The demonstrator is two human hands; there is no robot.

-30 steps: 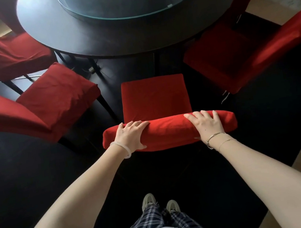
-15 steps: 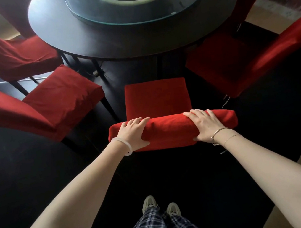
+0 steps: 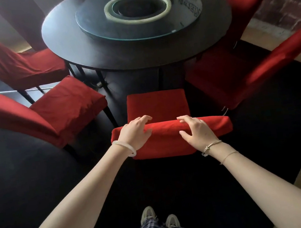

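Chair (image 3: 156, 105) in a red cover is dead centre in the head camera view. Its seat points at the round dark table (image 3: 137, 57), with the front edge close to the table's base. The person stands right behind it on the black rug (image 3: 38, 179), both arms stretched out to the padded top of the backrest (image 3: 168, 131).

The left hand (image 3: 135, 133) is wrapped over the left part of that top, fingers curled down the far side and thumb on the near face, so that's a proper hold. The right hand (image 3: 197, 130) sits to the right of the middle and looks more arched. Its fingertips are hooked on the far edge and its thumb is on the front, so the grip is lighter, but it does have the fabric.

Two more red chairs flank it, one on the left (image 3: 67, 108) and one on the right (image 3: 218, 76), both angled toward the table. A glass turntable (image 3: 186, 20) lies on the tabletop.
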